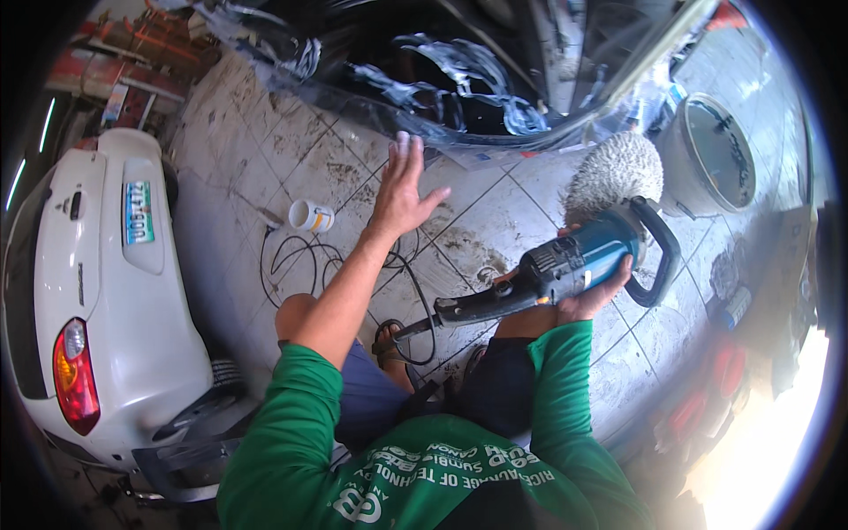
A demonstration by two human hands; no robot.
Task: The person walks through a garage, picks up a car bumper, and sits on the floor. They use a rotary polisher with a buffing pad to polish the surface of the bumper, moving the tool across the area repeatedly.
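My right hand is wrapped round the body of a teal and black rotary polisher, holding it off the floor over my right leg. A fluffy whitish wool pad covers its far end, and a black loop handle stands out on its right. From the rear grip a black cord drops towards the floor. My left hand is empty, fingers stretched out and thumb spread, reaching towards a dark glossy car panel. White smears of paste mark that panel, and clear plastic sheeting edges it.
A white tub stands on the stained tile floor, near the coiled black cord. A large bucket of murky liquid is at the right. At the left a white car is parked. Red shelving stands behind it.
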